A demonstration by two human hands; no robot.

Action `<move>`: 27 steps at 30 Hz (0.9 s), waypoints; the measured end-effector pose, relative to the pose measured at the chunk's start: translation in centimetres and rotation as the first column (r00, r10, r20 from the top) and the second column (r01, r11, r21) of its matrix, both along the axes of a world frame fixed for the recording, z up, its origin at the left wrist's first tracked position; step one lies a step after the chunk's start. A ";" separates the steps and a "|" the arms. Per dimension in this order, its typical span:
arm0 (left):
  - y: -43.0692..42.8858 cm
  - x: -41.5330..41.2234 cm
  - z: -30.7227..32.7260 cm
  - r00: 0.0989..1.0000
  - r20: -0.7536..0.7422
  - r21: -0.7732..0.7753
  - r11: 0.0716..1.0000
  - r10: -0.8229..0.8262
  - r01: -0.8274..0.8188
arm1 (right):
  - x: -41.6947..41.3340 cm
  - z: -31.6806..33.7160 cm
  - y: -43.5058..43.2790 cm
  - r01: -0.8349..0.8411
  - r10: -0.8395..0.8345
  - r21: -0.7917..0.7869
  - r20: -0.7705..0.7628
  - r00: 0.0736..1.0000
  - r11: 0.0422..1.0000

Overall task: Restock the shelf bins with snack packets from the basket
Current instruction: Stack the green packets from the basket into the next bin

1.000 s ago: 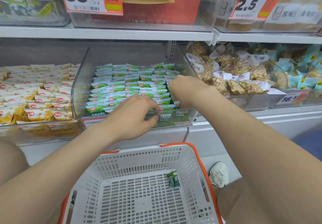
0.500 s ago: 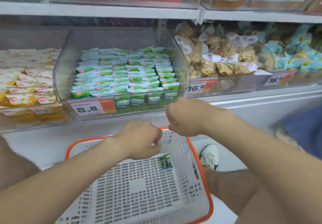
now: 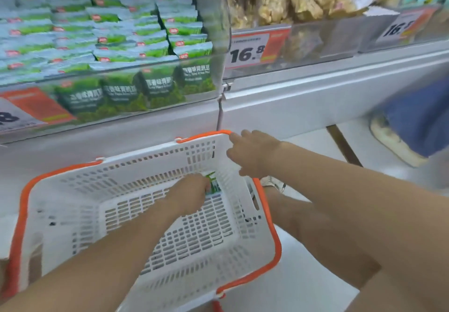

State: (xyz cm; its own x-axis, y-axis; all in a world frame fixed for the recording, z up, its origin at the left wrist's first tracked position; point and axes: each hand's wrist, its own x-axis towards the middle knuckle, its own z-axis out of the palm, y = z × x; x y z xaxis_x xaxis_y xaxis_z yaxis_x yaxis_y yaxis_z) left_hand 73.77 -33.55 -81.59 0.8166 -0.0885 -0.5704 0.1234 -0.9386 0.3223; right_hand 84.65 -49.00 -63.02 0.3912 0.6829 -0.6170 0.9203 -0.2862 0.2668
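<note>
A white basket (image 3: 73,200) with an orange rim sits below the shelf. Inside it, at the far right corner of the floor, lies a small green snack packet (image 3: 215,186). My left hand (image 3: 187,197) is down in the basket with its fingertips on that packet; whether it grips it is hidden. My right hand (image 3: 255,152) hovers over the basket's far right corner with its fingers loosely spread and nothing in them. The clear shelf bin (image 3: 218,20) above is filled with rows of green packets (image 3: 109,29).
To the right stands a bin of brown snack bags (image 3: 303,3) with a 16.8 price tag (image 3: 252,49). A grey shelf ledge (image 3: 315,93) runs over the basket. Another person's shoe (image 3: 393,139) and blue trouser leg are on the floor at right.
Both hands have come down from the green packet bin. The left hand now reaches into the basket onto the packet; the right hand has moved to the basket's far right corner.
</note>
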 end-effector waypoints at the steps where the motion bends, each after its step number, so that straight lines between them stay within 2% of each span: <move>1: -0.6 0.4 -1.3 0.999 0.038 0.010 1.000 -0.015 0.015 | 0.2 -0.2 0.2 0.025 -0.025 -0.003 -0.030 0.999 1.000; 3: -1.6 1.0 -3.7 0.996 0.060 0.050 0.996 -0.073 0.070 | 0.6 -0.6 0.6 0.056 -0.054 0.019 -0.083 0.995 0.998; 7: -3.0 1.4 -6.1 0.978 -0.036 0.190 0.959 -0.206 0.209 | 1.0 -1.3 1.5 0.076 -0.070 0.033 -0.164 0.984 0.997; 11: -3.2 0.8 -6.4 0.983 0.015 0.262 0.949 -0.183 0.173 | 1.1 -1.6 1.9 0.103 -0.091 0.061 -0.172 0.981 0.993; 13: -2.7 -0.2 -7.2 0.992 -0.018 0.261 0.957 -0.128 0.128 | 1.1 -1.8 2.0 0.107 -0.097 0.059 -0.154 0.983 0.993; 15: -1.8 -1.3 -8.0 0.999 -0.040 0.177 0.984 0.002 0.005 | 1.0 -1.7 2.1 0.103 -0.096 0.044 -0.139 0.986 0.994; 19: 0.1 -1.9 -5.3 0.990 0.004 -0.029 0.990 0.140 -0.139 | 0.0 -0.6 2.9 0.078 -0.076 0.010 -0.107 0.991 0.997; 22: 1.8 -0.8 -0.4 0.969 0.043 -0.166 0.958 0.243 -0.233 | -1.0 0.9 4.0 0.055 -0.052 0.021 -0.100 0.994 0.998; 27: 4.4 0.0 10.6 0.975 -0.002 -0.398 0.895 0.222 -0.204 | -2.7 5.8 6.0 0.035 -0.012 0.176 -0.132 0.991 0.984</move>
